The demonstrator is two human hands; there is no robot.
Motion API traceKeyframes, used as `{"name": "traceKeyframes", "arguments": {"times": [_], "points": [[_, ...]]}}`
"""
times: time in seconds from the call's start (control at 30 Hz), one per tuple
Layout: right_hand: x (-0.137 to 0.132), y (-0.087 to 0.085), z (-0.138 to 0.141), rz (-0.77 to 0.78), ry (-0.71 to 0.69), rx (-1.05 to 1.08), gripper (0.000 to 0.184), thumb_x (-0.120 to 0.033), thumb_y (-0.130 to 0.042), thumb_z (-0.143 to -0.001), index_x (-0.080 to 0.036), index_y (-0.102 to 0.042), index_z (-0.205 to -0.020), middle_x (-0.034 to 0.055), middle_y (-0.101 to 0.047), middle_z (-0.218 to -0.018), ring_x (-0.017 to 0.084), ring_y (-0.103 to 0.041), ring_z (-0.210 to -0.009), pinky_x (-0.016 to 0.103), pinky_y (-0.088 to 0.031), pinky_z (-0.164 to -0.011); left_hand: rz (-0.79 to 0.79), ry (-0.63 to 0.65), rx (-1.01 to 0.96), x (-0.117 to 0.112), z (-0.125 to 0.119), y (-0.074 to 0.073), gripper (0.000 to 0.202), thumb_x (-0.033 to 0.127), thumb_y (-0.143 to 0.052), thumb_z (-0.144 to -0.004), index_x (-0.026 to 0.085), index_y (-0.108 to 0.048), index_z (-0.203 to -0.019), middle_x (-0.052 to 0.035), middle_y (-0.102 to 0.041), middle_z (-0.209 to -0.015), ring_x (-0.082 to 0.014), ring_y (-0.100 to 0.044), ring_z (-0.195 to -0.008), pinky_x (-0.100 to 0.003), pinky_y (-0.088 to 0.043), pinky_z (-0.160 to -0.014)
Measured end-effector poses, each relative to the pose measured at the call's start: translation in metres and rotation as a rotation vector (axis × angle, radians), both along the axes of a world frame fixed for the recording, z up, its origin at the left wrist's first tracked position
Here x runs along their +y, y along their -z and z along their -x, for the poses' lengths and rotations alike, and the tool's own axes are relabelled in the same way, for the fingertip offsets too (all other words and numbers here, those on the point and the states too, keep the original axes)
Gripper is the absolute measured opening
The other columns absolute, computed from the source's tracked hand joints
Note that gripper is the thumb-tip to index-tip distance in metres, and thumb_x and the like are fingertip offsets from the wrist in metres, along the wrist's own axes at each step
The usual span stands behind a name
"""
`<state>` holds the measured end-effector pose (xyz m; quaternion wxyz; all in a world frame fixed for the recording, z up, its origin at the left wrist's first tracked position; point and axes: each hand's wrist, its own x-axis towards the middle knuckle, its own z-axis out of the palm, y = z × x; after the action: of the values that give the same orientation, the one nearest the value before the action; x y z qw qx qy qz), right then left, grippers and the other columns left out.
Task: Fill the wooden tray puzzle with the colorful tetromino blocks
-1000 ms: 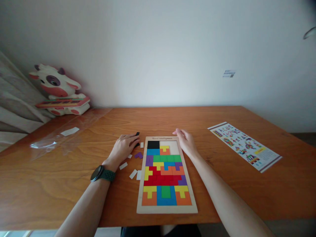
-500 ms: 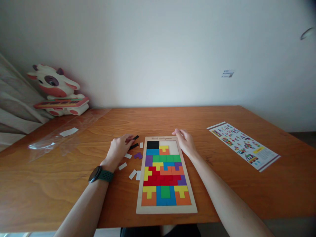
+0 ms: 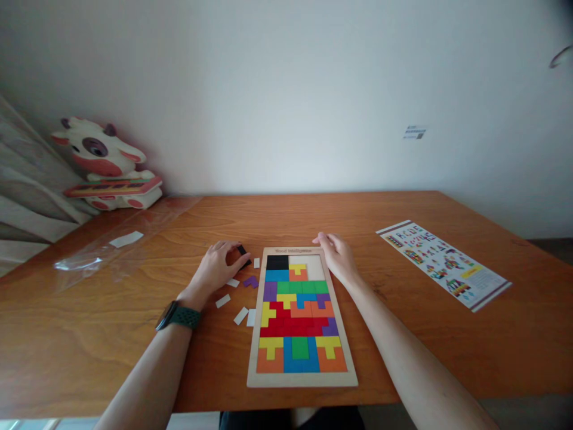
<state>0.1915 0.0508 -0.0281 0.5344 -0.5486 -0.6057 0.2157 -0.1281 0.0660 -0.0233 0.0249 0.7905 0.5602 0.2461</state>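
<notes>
My left hand (image 3: pixel 219 263), with a dark watch on its wrist, has thumb and fingers closed around black puzzle pieces (image 3: pixel 244 255) left of the board's upper corner. The black pieces lie close together; their exact number is partly hidden. The wooden puzzle board (image 3: pixel 303 380) lies in front of me, mostly filled with coloured pieces and a black block (image 3: pixel 277 263). A pale bare area (image 3: pixel 315 269) shows at its upper right. My right hand (image 3: pixel 338 257) rests curled at the board's upper right edge; whatever its fingers hold, if anything, is hidden.
Several white pieces (image 3: pixel 240 315) and a purple piece (image 3: pixel 251 281) lie left of the board. A printed sheet (image 3: pixel 443 266) lies at right. Clear plastic wrapping (image 3: pixel 98 257) and a cow-shaped toy keyboard (image 3: pixel 114 167) are at left, near a curtain (image 3: pixel 31 185).
My left hand has closed on the black pieces, which were lying apart as two strips and are now turned and drawn together. My right hand has stayed in place.
</notes>
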Motion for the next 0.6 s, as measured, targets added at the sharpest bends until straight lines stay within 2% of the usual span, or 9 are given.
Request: {"name": "traceKeyframes", "arguments": {"times": [0.1,0.2,0.27,0.47,0.6], "points": [[0.000,0.000,-0.001,-0.006,-0.010,0.000,0.053,-0.066,-0.044,-0.092,-0.022,-0.070,-0.077,0.0101,-0.072,-0.088,0.026,-0.066,-0.089,0.039,-0.049,-0.082,0.037,0.045,0.025,-0.002,0.008,-0.005,0.050,0.066,-0.058,-0.083,0.020,-0.067,-0.102,-0.0084,-0.071,-0.100,-0.0244,-0.066,-0.093,-0.035,-0.052,-0.082],[0.000,0.000,-0.002,-0.009,-0.024,0.002,0.050,-0.063,-0.045,-0.093,-0.022,-0.070,-0.078,0.0106,-0.072,-0.089,0.026,-0.066,-0.089,0.039,-0.048,-0.082,0.095,0.019,0.059,-0.004,0.015,-0.010,0.048,0.068,-0.057,-0.083,0.021,-0.064,-0.084,-0.0034,-0.069,-0.079,-0.0189,-0.063,-0.070,-0.029,-0.049,-0.064],[0.000,0.000,-0.003,-0.012,-0.027,-0.001,0.049,-0.062,-0.046,-0.093,-0.022,-0.070,-0.078,0.0106,-0.072,-0.090,0.026,-0.066,-0.089,0.039,-0.048,-0.083,0.135,0.011,0.060,-0.005,0.019,-0.012,0.047,0.068,-0.057,-0.082,0.021,-0.064,-0.079,-0.0013,-0.066,-0.072,-0.0167,-0.060,-0.063,-0.027,-0.046,-0.058],[0.000,0.000,-0.002,-0.012,-0.015,-0.016,0.049,-0.062,-0.045,-0.093,-0.022,-0.070,-0.077,0.0106,-0.071,-0.088,0.026,-0.066,-0.086,0.039,-0.048,-0.082,0.194,0.143,0.074,-0.006,0.021,-0.014,0.037,0.059,-0.058,-0.084,0.023,-0.071,-0.086,-0.0020,-0.072,-0.080,-0.0173,-0.065,-0.069,-0.026,-0.049,-0.063],[0.000,-0.001,-0.001,-0.016,-0.023,-0.017,0.050,-0.062,-0.045,-0.093,-0.021,-0.070,-0.079,0.0104,-0.071,-0.089,0.026,-0.066,-0.086,0.038,-0.048,-0.081,0.185,0.132,0.056,-0.006,0.023,-0.016,0.031,0.051,-0.057,-0.086,0.025,-0.073,-0.088,-0.0006,-0.074,-0.081,-0.0173,-0.067,-0.071,-0.026,-0.050,-0.066]]}}
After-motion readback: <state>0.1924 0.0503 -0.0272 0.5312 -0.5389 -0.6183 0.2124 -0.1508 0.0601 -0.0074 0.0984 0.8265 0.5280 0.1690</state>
